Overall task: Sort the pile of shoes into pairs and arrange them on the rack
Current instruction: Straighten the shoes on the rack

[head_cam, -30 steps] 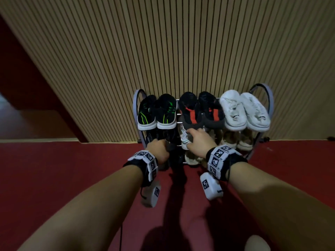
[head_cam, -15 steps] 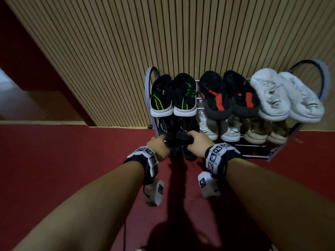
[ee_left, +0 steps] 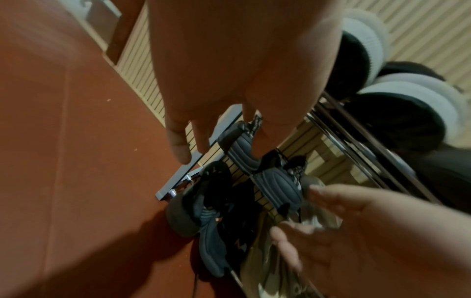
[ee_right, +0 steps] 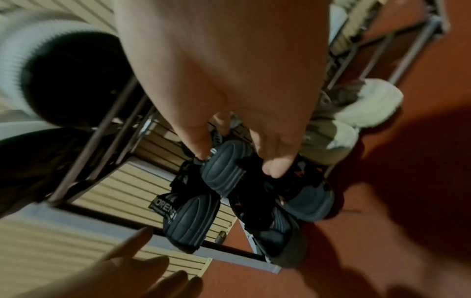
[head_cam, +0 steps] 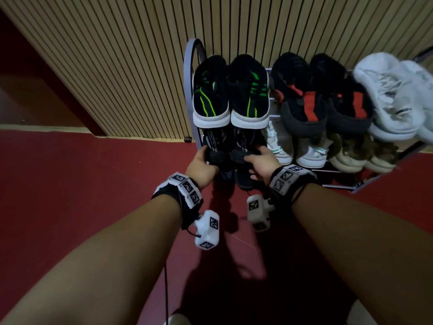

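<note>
Two hands worked at the left end of the shoe rack (head_cam: 190, 73), which stood on the red floor (head_cam: 70, 195) against a slatted wall (head_cam: 117, 55). The left hand (head_cam: 201, 165) rested on the heel of the left black shoe (head_cam: 214, 148) on the middle shelf, its fingers mostly straight, while the right hand's (head_cam: 261, 163) grip was curled over the heel of the right black shoe (head_cam: 243, 148). Both shoes lay just ahead of the hands, long axes pointing toward the wall, toes inward, each hand nearest its own shoe. The top shelf carried six shoes: two black-and-green trainers (head_cam: 230, 90), two black-and-red shoes (head_cam: 321, 95) and two white sneakers (head_cam: 393, 90). The middle shelf also held two white trainers (head_cam: 295, 148) and two beige shoes (head_cam: 360, 156). Dark shoes (ee_left: 201, 207) sat below; their number could not be told.
</note>
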The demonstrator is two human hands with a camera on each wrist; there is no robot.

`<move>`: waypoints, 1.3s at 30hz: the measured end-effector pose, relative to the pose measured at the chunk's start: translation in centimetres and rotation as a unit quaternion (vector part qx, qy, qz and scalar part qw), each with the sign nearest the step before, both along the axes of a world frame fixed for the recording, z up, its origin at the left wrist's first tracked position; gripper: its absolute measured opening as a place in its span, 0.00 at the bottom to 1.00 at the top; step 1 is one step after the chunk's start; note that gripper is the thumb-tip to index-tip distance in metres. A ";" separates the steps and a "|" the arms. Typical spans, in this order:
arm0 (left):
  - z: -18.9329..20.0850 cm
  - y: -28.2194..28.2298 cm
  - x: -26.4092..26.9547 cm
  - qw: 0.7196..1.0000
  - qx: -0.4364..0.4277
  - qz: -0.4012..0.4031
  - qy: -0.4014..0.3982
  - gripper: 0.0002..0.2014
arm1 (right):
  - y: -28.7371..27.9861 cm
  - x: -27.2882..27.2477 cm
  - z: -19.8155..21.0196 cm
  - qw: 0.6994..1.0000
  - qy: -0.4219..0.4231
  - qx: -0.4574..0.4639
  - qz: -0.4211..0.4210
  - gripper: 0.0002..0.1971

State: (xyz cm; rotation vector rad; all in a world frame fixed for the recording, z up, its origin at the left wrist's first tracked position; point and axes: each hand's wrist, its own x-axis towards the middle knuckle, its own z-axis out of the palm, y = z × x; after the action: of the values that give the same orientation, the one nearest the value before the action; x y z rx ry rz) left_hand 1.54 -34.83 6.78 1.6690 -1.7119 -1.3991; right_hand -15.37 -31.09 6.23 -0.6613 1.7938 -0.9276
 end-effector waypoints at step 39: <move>-0.9 0.7 -0.9 0.984 0.088 0.105 0.114 0.09 | 2.3 -1.3 0.0 0.998 -0.061 0.000 0.009 0.08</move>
State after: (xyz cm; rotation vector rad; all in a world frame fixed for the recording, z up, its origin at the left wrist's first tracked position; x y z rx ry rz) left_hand 0.64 -34.10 5.89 1.6497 -1.2800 -1.6051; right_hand -16.67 -28.80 6.25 -0.6070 1.6773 -0.9373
